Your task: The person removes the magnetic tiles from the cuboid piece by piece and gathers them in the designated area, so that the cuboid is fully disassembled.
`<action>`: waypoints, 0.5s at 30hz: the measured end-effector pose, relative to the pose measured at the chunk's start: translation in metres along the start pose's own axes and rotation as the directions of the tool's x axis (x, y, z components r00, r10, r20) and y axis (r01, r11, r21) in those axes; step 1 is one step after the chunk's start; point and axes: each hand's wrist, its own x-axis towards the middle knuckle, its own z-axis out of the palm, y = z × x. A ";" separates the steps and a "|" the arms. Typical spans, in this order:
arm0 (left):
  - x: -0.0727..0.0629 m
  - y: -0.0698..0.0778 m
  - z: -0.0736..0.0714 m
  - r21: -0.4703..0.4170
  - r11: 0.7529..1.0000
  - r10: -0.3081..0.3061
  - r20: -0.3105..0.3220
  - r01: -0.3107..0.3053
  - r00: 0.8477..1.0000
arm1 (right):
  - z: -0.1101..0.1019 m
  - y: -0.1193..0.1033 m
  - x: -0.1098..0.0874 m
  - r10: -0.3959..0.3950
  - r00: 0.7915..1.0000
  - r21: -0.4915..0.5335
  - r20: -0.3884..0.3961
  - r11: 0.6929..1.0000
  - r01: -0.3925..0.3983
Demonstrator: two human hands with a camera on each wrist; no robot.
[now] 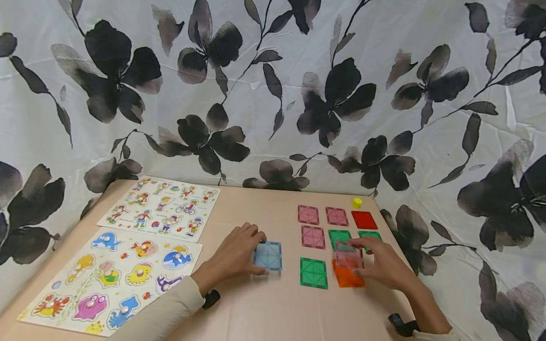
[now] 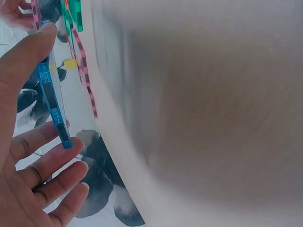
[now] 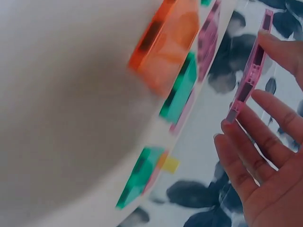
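Note:
My left hand [image 1: 236, 253] grips a clear blue square magnetic tile [image 1: 268, 256] by its edges, thumb on one side and fingers on the other. In the left wrist view that blue tile [image 2: 54, 104] is seen edge-on, raised off the table. My right hand [image 1: 379, 263] pinches a pink magnetic tile [image 1: 349, 255] above an orange tile [image 1: 350, 279]. The right wrist view shows the pink tile [image 3: 248, 71] edge-on between thumb and fingertips. Close by lie a green tile [image 1: 313, 273], another green tile [image 1: 339, 237] and a third one [image 1: 369, 235] partly behind my right hand.
Pink tiles [image 1: 308, 215] and a red tile [image 1: 364, 220] lie toward the back right, near a small yellow cylinder [image 1: 357, 203]. At left are two picture boards, one with children [image 1: 159, 206], one with sea animals [image 1: 115, 279]. A flowered cloth [image 1: 273, 94] hangs behind the table.

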 end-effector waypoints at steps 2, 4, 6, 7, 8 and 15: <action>0.000 0.000 0.001 0.010 1.000 -0.001 0.006 0.001 1.000 | -0.003 0.008 -0.005 0.014 1.000 -0.004 -0.004 1.000 -0.014; -0.001 0.000 0.002 0.016 1.000 -0.003 0.014 0.003 1.000 | -0.006 0.015 -0.009 0.026 1.000 -0.005 -0.007 1.000 -0.026; -0.001 0.000 0.003 0.023 1.000 -0.003 0.021 0.003 1.000 | -0.008 0.023 -0.013 0.028 1.000 -0.002 -0.009 1.000 -0.028; -0.001 0.000 0.003 0.026 1.000 -0.002 0.025 0.002 1.000 | -0.010 0.026 -0.015 0.030 0.999 0.001 -0.012 1.000 -0.030; -0.001 0.000 0.004 0.028 1.000 -0.001 0.028 0.000 1.000 | -0.010 0.030 -0.017 0.030 0.999 0.002 -0.013 1.000 -0.030; 0.000 -0.001 0.006 0.041 0.999 0.012 0.034 -0.013 0.999 | -0.013 0.051 -0.028 0.089 0.996 0.011 0.020 0.996 -0.089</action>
